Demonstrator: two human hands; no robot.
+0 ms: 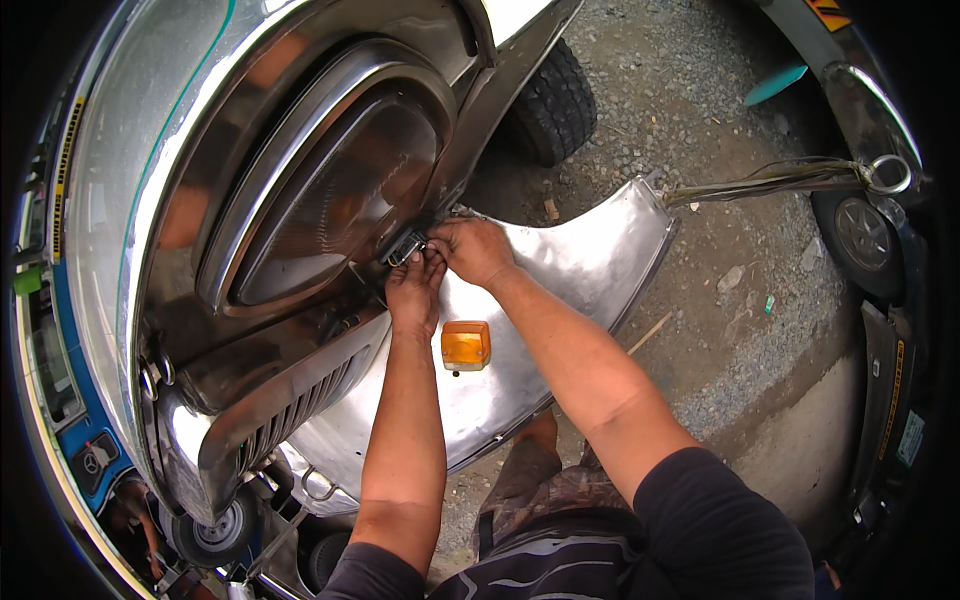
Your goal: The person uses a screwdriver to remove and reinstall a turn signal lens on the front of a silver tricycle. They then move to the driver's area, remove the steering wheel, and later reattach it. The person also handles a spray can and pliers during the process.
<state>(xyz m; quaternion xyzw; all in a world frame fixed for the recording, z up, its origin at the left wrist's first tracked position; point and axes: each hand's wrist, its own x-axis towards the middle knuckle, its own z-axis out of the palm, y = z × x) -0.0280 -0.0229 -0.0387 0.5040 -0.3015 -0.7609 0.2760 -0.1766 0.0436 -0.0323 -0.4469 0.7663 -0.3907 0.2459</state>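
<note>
Both of my hands meet at the lower edge of a large oval headlight (345, 190) on a bare-metal vehicle front. My left hand (415, 295) pinches a small dark part with shiny edges (402, 247) from below. Close on its right, my right hand (470, 250) has its fingers curled together at the same part, and its fingertips are partly hidden. A thin dark wire hangs beside the left fingers. On the shiny metal fender (570, 260) below my hands sits an amber turn-signal lamp (466, 346), touched by neither hand.
A slotted metal grille (300, 405) lies left of my left forearm. Beyond the fender are a black tyre (560, 100) and gravelly ground (690, 90). A wire-wrapped bar (765, 182) reaches right from the fender's tip. Another person (138, 520) is at the lower left, near a blue vehicle.
</note>
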